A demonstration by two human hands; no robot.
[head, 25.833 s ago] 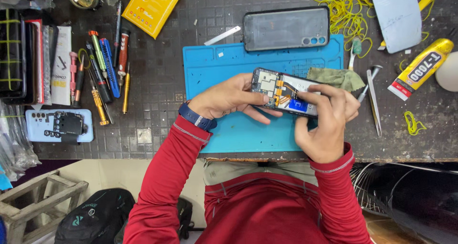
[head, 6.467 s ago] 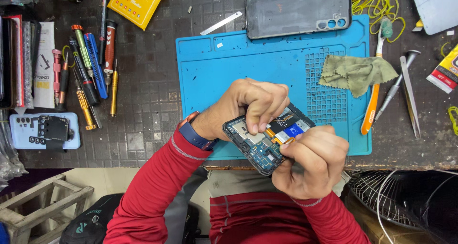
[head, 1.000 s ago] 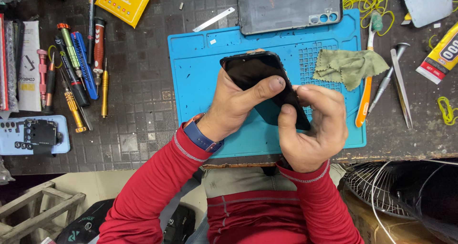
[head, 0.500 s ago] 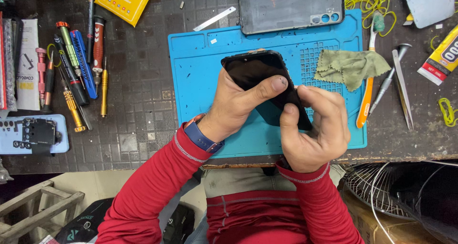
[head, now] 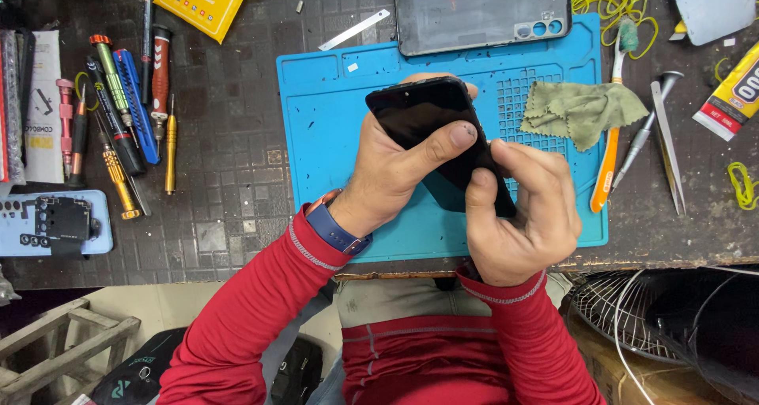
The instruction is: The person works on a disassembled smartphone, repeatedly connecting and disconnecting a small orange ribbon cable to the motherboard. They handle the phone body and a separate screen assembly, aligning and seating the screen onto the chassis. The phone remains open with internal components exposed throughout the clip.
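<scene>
Both hands clamp the black smartphone [head: 431, 124], dark screen up, above the blue repair mat [head: 332, 136]. Left hand [head: 395, 176] wraps the upper half, thumb across the glass; right hand [head: 522, 215] pinches the lower edge, probably pressing the screen down. Phone's underside and lower end hidden by fingers. Grey back cover [head: 482, 13] lies apart.

blue mat [head: 332, 96] | grey back cover [head: 482, 11] | green cloth [head: 581, 108] | screwdrivers [head: 130, 112] | tweezers [head: 668, 148]

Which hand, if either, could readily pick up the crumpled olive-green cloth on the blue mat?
Probably neither as things stand: right hand and left hand both grip the black phone. The olive-green cloth lies uncovered nearby.
</scene>
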